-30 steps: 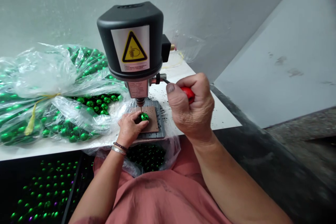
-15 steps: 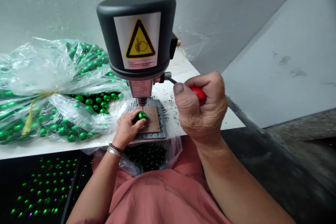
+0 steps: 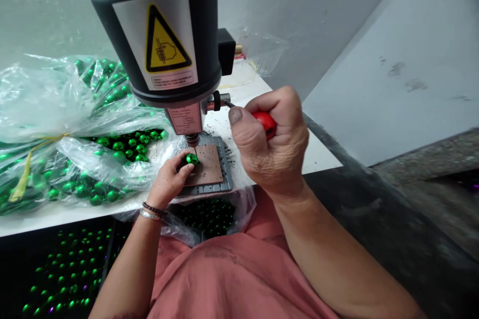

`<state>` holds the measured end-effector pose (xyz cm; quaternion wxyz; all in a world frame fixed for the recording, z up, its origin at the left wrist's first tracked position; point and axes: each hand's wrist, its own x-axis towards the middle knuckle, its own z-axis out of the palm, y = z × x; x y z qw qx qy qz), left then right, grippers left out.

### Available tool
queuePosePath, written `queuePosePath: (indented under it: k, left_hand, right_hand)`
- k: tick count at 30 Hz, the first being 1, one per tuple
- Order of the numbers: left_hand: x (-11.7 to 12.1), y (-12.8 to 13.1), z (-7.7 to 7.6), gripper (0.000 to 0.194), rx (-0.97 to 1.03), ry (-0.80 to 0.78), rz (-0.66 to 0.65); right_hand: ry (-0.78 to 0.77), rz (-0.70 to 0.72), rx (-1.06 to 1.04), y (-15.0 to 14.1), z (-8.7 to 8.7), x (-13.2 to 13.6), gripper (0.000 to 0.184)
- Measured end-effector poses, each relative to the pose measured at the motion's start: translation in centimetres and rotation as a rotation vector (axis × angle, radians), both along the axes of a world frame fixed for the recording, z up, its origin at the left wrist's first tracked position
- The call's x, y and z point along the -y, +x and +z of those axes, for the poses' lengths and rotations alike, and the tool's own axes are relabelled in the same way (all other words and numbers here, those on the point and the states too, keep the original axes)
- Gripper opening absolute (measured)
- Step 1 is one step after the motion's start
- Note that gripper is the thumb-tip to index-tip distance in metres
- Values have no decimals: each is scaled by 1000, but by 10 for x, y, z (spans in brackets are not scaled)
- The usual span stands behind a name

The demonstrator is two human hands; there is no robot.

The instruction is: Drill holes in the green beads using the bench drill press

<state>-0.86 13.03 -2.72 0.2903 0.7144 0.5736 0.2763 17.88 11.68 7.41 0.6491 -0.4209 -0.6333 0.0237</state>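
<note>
A small drill press (image 3: 160, 40) with a dark housing and a yellow warning label stands before me on the white table. Under its bit, my left hand (image 3: 170, 178) grips a shiny green ball (image 3: 192, 159) between thumb and fingers. The ball is on a brown board (image 3: 209, 164) that lies on the grey slotted base (image 3: 226, 179). Whether the bit touches the ball I cannot tell. My right hand (image 3: 275, 142) is closed around the red knob (image 3: 266, 123) of the feed lever, to the right of the press.
Clear plastic bags (image 3: 41, 99) full of green balls cover the table's left side. Another open bag (image 3: 213, 217) of balls sits at my lap, below the table edge. More balls lie in a dark tray (image 3: 67, 269) at lower left. Dark shavings surround the base.
The view has shifted and tilted, so the press appears further left and larger. Both hands keep their holds, left on the ball and right on the lever knob.
</note>
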Motion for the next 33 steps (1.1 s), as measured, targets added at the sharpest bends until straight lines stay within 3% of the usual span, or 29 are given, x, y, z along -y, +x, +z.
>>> queuePosePath:
  k: [13,18,25,33]
  left_hand:
    - [3,9,-7,39,-178,65,93]
    - [-1,10,1,37,-305,54,88]
    - [-1,2,9,40,-148,-83,51]
    - [-3,1,7,40,-124,-84,58]
  right_hand:
    - [18,15,-7,0,1,-1,19]
    - [-3,11,-5,0,2,0,19]
    - [-32,12,4,1,1,1,20]
    - [-58,20,14,2,1,1,21]
